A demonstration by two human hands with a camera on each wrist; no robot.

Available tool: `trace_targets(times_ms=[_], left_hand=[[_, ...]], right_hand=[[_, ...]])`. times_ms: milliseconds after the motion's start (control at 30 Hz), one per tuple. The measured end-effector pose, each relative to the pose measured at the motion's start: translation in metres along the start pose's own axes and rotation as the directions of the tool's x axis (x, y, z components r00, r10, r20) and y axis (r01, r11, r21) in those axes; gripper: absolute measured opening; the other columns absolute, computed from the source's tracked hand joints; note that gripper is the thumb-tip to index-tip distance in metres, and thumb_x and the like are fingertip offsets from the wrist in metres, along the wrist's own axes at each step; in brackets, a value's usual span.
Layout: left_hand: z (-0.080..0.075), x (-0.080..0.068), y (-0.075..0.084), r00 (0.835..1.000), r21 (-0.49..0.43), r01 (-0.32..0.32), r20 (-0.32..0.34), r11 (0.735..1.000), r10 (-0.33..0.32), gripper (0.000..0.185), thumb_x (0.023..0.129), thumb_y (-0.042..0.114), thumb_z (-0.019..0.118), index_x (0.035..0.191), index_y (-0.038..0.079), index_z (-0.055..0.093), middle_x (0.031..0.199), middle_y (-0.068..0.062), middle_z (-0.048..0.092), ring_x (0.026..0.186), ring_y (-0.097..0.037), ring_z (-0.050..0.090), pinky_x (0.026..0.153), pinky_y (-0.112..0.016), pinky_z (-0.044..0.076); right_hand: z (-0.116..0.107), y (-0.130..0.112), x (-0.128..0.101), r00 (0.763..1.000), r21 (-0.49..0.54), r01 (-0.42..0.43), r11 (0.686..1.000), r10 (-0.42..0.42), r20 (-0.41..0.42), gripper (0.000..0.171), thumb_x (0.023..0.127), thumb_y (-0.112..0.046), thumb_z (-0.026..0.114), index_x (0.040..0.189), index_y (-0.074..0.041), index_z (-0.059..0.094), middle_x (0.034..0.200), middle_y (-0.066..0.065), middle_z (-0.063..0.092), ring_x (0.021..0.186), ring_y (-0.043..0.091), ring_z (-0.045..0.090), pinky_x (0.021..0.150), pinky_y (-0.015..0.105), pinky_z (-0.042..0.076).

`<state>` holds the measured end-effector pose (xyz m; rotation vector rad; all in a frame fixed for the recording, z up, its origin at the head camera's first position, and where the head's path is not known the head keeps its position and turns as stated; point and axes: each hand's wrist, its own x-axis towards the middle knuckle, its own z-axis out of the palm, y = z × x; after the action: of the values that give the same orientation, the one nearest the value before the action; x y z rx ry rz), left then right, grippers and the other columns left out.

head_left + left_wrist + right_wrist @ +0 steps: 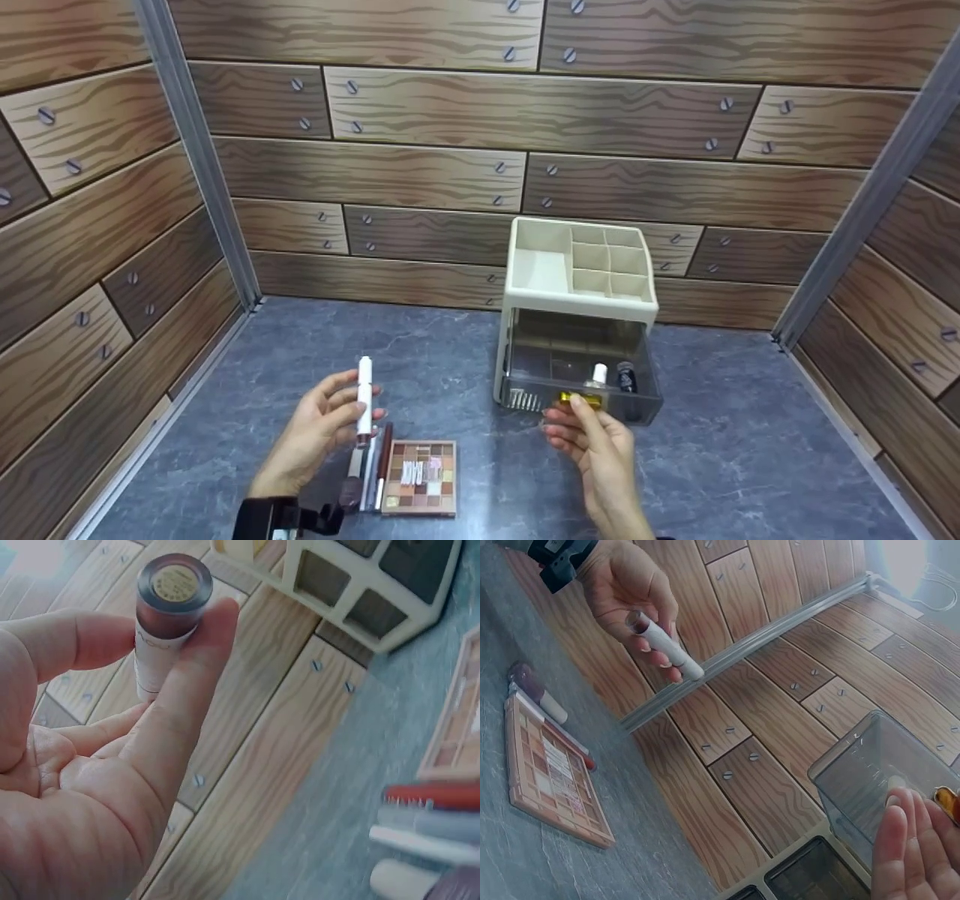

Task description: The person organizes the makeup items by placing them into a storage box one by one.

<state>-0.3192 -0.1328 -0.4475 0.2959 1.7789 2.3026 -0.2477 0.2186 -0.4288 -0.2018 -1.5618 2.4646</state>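
Observation:
My left hand (352, 409) holds a white cosmetic tube (364, 397) upright between thumb and fingers, above the grey tabletop; its brown end (174, 583) faces the left wrist camera. The same tube (667, 649) and left hand (641, 615) show in the right wrist view. My right hand (581, 420) pinches the gold handle (579, 398) of a smoky clear drawer (645, 405). The drawer stands pulled out of a cream organizer (510, 330). Inside the drawer stand a white-capped bottle (599, 373) and a dark bottle (626, 375).
An eyeshadow palette (419, 478) lies flat in front of me, with several slim tubes and pencils (371, 472) lined up on its left. The organizer's top has open compartments. Wood-pattern walls enclose the grey table (750, 465) on three sides.

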Motion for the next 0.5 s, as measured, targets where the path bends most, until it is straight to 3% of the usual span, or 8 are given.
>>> trace_targets(times_ms=[267,500], left_hand=[[0.031,0.000,0.005,0.991,-0.021,0.006,0.135,1.000,-0.003,0.063,0.092,0.011,0.062,0.145,0.002,0.029,0.129,-0.029,0.052,0.105,-0.031,0.064,0.091,-0.046,0.052],[0.055,0.005,0.006,0.977,-0.039,-0.004,0.215,0.999,0.012,0.063,0.092,0.008,0.062,0.145,0.000,0.028,0.128,-0.029,0.053,0.101,-0.032,0.065,0.091,-0.046,0.052]], right_hand=[[-0.002,0.000,-0.003,1.000,0.007,0.003,1.000,-0.003,-0.014,0.024,0.095,-0.021,0.060,0.094,0.002,0.068,0.081,0.011,0.072,0.066,0.017,0.068,0.063,0.028,0.058],[-0.004,0.004,-0.001,1.000,0.006,0.007,1.000,-0.007,-0.006,0.025,0.095,-0.021,0.060,0.096,0.003,0.067,0.081,0.012,0.072,0.066,0.017,0.068,0.063,0.028,0.058]])
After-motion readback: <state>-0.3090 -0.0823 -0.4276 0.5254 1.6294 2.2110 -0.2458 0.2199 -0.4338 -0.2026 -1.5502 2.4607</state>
